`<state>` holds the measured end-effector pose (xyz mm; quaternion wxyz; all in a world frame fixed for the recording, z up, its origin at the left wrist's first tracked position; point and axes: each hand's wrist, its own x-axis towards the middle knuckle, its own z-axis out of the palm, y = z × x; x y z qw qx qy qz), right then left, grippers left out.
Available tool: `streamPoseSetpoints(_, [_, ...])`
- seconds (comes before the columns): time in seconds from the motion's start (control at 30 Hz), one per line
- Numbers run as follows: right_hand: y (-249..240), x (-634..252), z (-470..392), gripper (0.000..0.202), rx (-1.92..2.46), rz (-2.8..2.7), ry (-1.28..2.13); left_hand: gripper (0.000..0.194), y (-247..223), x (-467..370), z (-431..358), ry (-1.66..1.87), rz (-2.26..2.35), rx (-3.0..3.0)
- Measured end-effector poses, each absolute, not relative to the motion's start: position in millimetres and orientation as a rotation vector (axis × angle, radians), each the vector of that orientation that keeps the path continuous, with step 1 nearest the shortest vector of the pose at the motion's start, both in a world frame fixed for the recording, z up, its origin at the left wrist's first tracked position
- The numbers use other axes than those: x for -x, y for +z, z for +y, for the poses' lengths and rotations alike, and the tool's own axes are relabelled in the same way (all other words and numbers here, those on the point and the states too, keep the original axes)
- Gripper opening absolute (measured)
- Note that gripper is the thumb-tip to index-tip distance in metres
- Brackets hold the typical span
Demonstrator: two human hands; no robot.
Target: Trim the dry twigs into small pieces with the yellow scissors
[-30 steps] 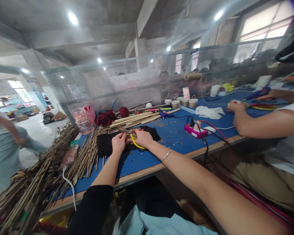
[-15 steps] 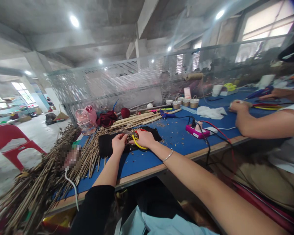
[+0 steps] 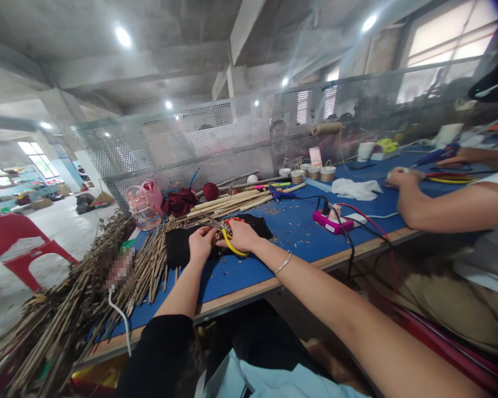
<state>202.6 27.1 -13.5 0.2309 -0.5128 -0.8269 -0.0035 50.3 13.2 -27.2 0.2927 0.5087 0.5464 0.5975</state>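
My right hand (image 3: 241, 235) is wrapped round cutting pliers (image 3: 232, 247) with one yellow and one red handle, their metal jaws pointing left. Close by on the left, my left hand (image 3: 201, 243) is closed, fingertips pinched near the jaws; whatever they hold is too small to make out. Both hands are over a black cloth (image 3: 176, 250) on the blue tabletop (image 3: 236, 279). Small brown bits (image 3: 223, 235) lie between the hands, and more are scattered on the table.
Thin dry sticks (image 3: 151, 262) are heaped left of the cloth, spilling past the table edge. Peeled sticks (image 3: 228, 203), a pink bag (image 3: 146, 202) and a blue glue gun (image 3: 282, 194) lie behind. A purple power strip (image 3: 333, 222) is right. A co-worker's arm (image 3: 448, 207) reaches in there.
The whole view has shifted very slightly. Both hands stay in nearly the same place over the black cloth, with the pliers still in my right hand.
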Motion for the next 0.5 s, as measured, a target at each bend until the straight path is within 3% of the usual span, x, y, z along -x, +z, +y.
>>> streamPoseSetpoints(0.5, [-5.5, -202.4, 20.9, 0.065, 1.538, -2.273, 0.085, 0.029, -26.9, -49.9, 14.3, 1.616, 1.458, -1.347])
